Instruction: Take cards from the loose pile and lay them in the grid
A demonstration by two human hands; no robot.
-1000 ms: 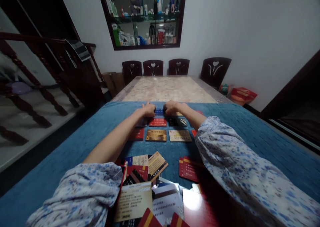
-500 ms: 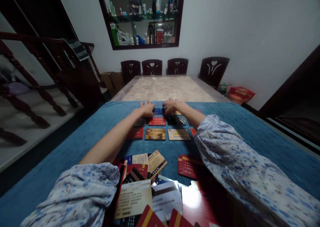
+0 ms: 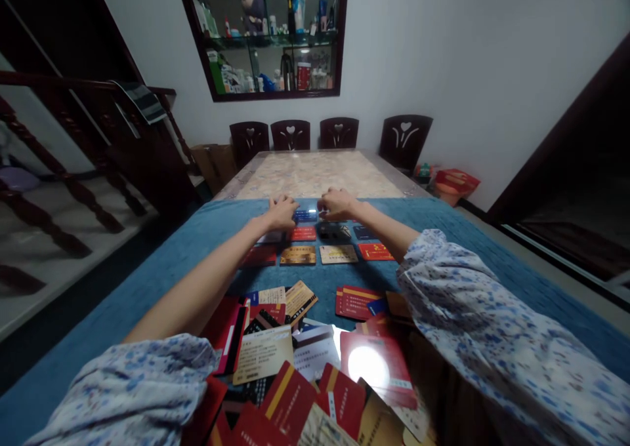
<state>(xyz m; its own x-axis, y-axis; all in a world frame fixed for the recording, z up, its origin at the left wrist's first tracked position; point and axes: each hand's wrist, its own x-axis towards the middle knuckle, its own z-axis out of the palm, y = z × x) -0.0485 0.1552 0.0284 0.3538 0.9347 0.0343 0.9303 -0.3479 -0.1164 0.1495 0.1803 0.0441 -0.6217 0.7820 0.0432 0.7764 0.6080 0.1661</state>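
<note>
At the far row of cards, a blue card [image 3: 306,215] lies flat between my two hands. My left hand [image 3: 282,212] rests at its left edge, fingers bent and somewhat apart. Just off its right edge hovers my right hand [image 3: 338,204], fingers curved down and apart, with nothing visible in them. Closer to me lie a red card [image 3: 302,233], a black card [image 3: 335,231] and a dark blue card [image 3: 365,233]. The nearest row has a gold card [image 3: 298,255], a cream card [image 3: 338,254] and a bright red card [image 3: 376,252]. My forearms hide some cards.
A loose heap of mixed cards [image 3: 290,393] spreads in front of me, with red cards [image 3: 359,303] stacked at its right. A blue cloth [image 3: 162,288] covers the near table. Beyond are the patterned tabletop [image 3: 310,174], several dark chairs [image 3: 290,133] and a wall cabinet [image 3: 275,96].
My view has shifted slightly, bringing more of the card heap into sight. My right hand has drawn a little off the blue card, which now shows more fully. My left hand stays beside it.
</note>
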